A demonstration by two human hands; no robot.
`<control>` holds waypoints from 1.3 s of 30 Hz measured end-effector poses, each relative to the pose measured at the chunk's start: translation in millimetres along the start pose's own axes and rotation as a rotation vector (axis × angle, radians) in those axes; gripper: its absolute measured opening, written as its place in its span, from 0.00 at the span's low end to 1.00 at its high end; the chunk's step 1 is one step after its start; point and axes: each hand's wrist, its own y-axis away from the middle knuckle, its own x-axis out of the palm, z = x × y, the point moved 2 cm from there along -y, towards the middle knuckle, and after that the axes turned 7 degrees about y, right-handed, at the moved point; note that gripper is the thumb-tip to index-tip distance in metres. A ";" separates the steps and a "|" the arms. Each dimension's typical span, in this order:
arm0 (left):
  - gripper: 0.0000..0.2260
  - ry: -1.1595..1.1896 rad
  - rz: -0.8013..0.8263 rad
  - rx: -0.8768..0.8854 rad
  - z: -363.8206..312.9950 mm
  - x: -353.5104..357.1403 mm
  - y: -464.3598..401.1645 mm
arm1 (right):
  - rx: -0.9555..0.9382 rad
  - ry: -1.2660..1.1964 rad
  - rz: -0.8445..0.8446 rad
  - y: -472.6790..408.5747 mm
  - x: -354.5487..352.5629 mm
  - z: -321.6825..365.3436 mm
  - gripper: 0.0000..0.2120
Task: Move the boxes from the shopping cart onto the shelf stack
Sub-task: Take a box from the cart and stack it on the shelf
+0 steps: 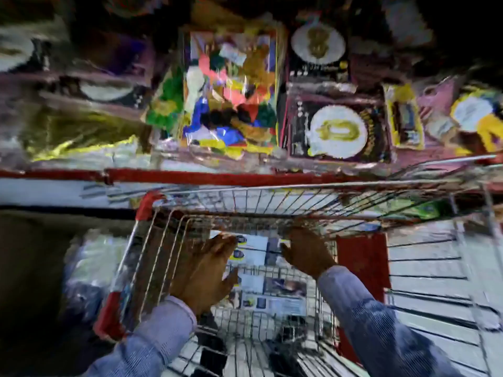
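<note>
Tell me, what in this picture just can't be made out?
- Boxes in the shopping cart, head view: motion blur smears the print, and their count is unclear.
- Left hand and right hand: they flank the top box, but blur hides whether either grips it.
- Shelf goods above: blurred, labels unreadable.
- Shelf top and the cart's lower part: cut off by the frame edges.

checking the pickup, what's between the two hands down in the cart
In the head view, white-and-blue printed boxes lie in the gap between the left hand and right hand, inside the wire cart. Blur hides whether either grip has closed.
</note>
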 end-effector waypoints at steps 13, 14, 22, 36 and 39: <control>0.17 -0.117 0.183 0.020 71.4 82.0 -48.2 | -0.291 0.160 0.253 -137.6 120.3 -9.6 0.29; 0.16 -0.126 0.198 0.018 72.7 85.3 -49.1 | -0.323 0.172 0.254 -139.8 120.0 -11.7 0.30; 0.24 -0.344 0.362 0.025 87.8 126.6 -68.3 | -0.336 0.272 0.163 -139.7 114.1 -22.2 0.33; 0.26 -0.313 0.284 0.131 48.6 94.3 -60.0 | -0.307 0.285 -0.058 -77.0 52.0 -10.0 0.30; 0.27 -0.260 0.280 0.113 13.7 41.2 -37.3 | -0.371 0.268 -0.062 -55.5 6.9 1.3 0.30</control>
